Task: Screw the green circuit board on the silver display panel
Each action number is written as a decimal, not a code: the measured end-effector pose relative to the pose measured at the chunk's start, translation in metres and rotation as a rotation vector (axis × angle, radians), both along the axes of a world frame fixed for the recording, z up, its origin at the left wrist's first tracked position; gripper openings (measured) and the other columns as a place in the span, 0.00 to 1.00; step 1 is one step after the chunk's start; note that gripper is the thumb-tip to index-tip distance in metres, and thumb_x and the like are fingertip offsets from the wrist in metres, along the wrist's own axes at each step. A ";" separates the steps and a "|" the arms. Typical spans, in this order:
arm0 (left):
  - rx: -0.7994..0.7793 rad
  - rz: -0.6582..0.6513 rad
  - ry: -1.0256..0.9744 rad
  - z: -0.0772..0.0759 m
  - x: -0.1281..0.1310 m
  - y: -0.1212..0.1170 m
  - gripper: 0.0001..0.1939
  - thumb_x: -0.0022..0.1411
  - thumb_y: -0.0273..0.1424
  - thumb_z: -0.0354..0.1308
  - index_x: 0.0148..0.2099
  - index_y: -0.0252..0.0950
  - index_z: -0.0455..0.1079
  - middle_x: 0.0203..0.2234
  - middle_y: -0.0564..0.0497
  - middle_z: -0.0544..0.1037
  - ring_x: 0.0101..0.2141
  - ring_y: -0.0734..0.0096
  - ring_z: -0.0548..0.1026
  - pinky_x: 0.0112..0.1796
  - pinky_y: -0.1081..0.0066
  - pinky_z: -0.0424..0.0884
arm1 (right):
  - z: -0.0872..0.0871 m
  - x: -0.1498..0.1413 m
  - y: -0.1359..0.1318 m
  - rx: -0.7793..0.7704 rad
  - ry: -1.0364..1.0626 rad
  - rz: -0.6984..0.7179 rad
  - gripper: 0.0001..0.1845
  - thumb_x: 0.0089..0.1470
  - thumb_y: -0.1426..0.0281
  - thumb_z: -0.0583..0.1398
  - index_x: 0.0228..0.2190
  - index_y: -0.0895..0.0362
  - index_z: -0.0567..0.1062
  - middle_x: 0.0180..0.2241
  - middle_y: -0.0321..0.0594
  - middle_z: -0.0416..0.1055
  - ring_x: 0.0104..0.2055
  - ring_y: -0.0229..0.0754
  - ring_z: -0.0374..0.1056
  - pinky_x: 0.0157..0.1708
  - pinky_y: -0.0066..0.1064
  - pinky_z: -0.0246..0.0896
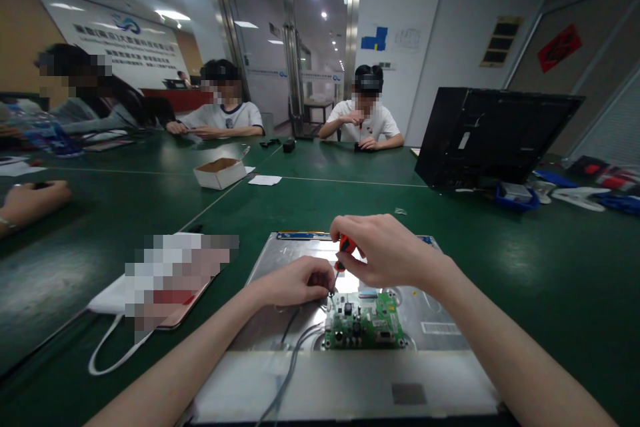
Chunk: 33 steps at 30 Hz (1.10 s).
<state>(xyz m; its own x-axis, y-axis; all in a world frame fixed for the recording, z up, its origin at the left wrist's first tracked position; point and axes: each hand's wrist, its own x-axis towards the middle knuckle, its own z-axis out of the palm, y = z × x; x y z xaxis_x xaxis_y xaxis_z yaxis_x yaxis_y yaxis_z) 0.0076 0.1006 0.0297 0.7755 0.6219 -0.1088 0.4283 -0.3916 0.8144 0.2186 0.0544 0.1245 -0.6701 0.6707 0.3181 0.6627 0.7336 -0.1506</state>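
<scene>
My right hand grips a red and black screwdriver by its handle, with the shaft pointing down. The tip meets the upper left corner of a green circuit board. Beside that corner, my left hand has its fingers curled in a pinch close to the screwdriver tip; what they hold, if anything, is too small to make out. The board lies on the metal back of a flat display panel. Grey cables run from the board's left side across the panel.
Left of the panel lie a white power bank-like block and pink phone-shaped item with a cable. Farther off are an open white box, a paper, a black monitor housing and a blue tray. Several people sit around the green table.
</scene>
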 end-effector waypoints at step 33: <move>0.018 0.021 0.035 0.001 -0.001 -0.002 0.03 0.53 0.26 0.57 0.33 0.36 0.68 0.25 0.56 0.69 0.28 0.71 0.68 0.31 0.73 0.62 | 0.001 0.003 0.005 -0.073 0.030 -0.005 0.07 0.56 0.72 0.60 0.39 0.56 0.73 0.30 0.37 0.75 0.28 0.36 0.65 0.28 0.29 0.48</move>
<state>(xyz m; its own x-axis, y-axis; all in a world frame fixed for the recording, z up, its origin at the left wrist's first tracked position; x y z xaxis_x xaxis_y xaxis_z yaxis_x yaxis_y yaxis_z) 0.0069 0.0983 0.0306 0.7581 0.6401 -0.1246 0.4650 -0.3967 0.7915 0.2220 0.0592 0.1253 -0.6573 0.6962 0.2886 0.6609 0.7165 -0.2233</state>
